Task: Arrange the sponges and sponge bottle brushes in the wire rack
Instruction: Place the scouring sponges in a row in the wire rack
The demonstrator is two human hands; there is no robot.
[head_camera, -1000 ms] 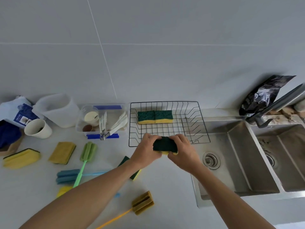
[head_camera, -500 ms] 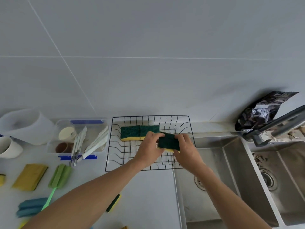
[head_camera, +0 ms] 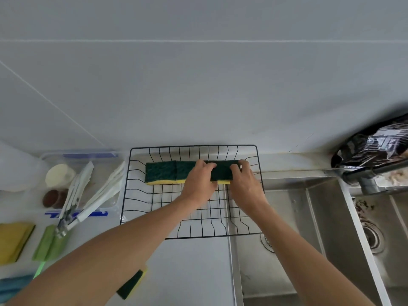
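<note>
hands met over the back row of the black wire rack, which sat on the counter beside the sink. left hand and right hand each had fingers curled down over a green-and-yellow sponge, pressing it from both ends, green side up. it lay in line with two matching sponges, touching the nearer one. outside the rack, another green-and-yellow sponge lay on the counter under the left forearm. a green sponge bottle brush, a yellow sponge and a blue brush lay far left
</note>
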